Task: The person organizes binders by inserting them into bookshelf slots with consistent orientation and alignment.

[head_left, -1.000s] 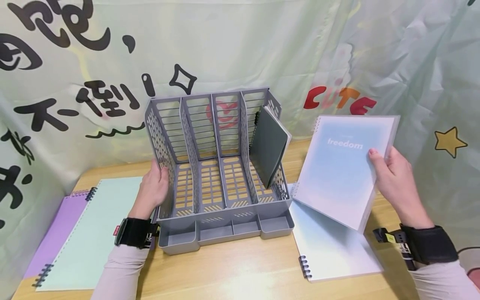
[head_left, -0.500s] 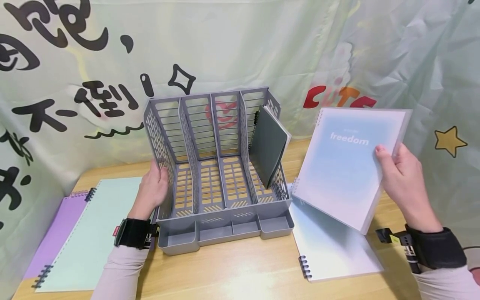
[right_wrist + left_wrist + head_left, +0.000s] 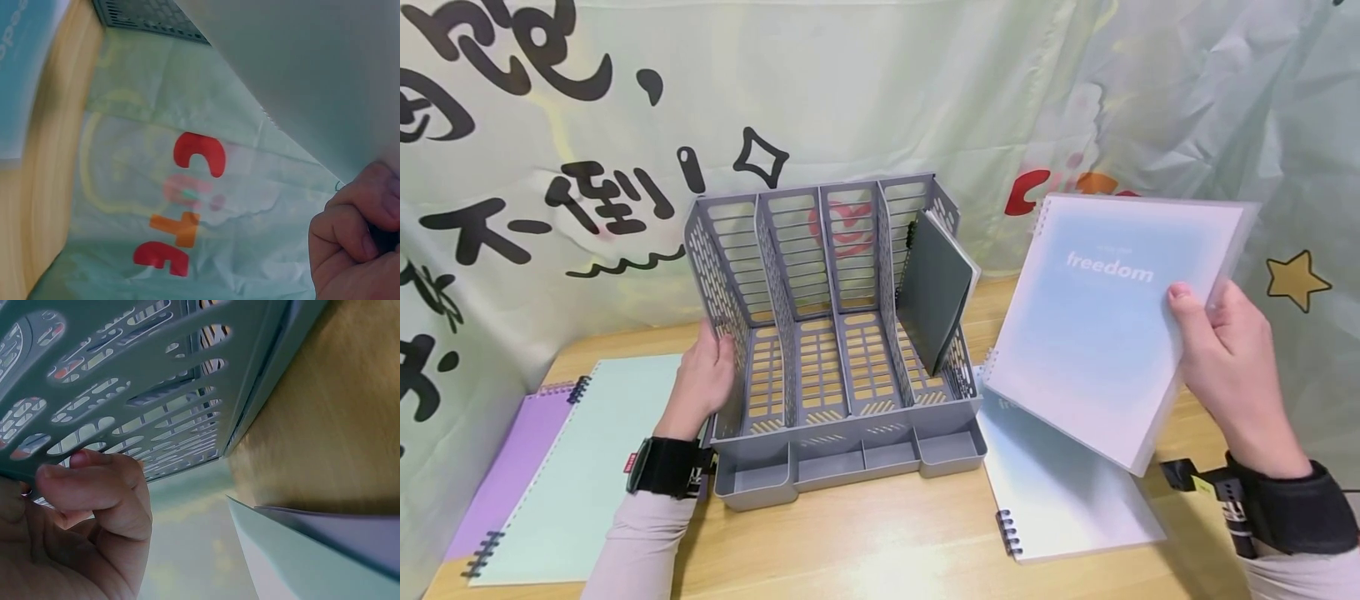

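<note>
A grey file rack (image 3: 850, 421) with upright dividers and small front trays stands on the table. My left hand (image 3: 703, 375) grips its left side wall; in the left wrist view the curled fingers (image 3: 103, 487) lie against the slotted panel. My right hand (image 3: 1232, 367) pinches the right edge of a pale blue spiral notebook (image 3: 1097, 333) marked "freedom", thumb on the cover. This notebook is raised and tilted, right of the rack. Beneath it another blue-and-white spiral notebook (image 3: 1075, 500) lies on the table. A dark green notebook (image 3: 934, 292) leans in the rack's rightmost slot.
Left of the rack, a mint green spiral notebook (image 3: 580, 483) overlaps a purple one (image 3: 512, 475) on the wooden table (image 3: 850, 550). A printed cloth (image 3: 865, 92) hangs closely behind and along the sides.
My right hand has moved up and to the right with the blue notebook, exposing more of the one beneath. The left hand and the rack have stayed in place.
</note>
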The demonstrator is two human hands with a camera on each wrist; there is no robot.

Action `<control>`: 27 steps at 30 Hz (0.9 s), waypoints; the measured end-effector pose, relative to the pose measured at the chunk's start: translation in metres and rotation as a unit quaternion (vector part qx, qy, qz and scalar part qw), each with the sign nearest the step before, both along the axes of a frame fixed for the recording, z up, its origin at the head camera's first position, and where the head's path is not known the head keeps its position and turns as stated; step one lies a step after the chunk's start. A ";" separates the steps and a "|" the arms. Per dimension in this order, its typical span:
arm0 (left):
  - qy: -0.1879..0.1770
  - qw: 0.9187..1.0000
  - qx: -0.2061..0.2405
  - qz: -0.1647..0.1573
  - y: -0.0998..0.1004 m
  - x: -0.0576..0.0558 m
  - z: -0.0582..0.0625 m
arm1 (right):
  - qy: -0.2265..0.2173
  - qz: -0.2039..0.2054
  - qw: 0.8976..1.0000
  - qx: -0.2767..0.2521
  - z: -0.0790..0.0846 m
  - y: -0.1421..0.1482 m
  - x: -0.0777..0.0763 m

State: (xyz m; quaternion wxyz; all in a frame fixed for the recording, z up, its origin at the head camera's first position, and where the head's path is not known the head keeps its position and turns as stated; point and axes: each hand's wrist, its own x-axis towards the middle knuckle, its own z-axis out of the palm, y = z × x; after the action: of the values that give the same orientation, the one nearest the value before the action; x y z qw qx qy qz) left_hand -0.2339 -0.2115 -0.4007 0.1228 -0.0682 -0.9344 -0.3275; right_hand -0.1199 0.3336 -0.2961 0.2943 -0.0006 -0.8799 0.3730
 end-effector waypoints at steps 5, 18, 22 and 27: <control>-0.003 1.000 0.002 0.003 0.000 0.000 0.001 | 0.009 -0.006 1.000 0.001 0.006 -0.005 0.005; -0.004 1.000 0.000 0.000 0.000 0.000 0.001 | 0.045 -0.018 0.999 0.010 0.019 -0.016 0.012; -0.004 1.000 0.000 -0.002 0.000 0.001 0.002 | 0.059 -0.015 0.998 0.010 0.023 -0.020 0.015; 0.000 1.000 0.001 -0.003 -0.001 0.001 0.002 | 0.075 -0.006 0.997 0.019 0.028 -0.026 0.020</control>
State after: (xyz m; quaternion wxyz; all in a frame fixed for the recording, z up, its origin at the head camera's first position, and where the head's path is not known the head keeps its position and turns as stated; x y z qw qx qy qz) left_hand -0.2328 -0.2124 -0.3991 0.1215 -0.0713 -0.9339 -0.3285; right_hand -0.1003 0.3077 -0.2676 0.3616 0.0273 -0.8622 0.3538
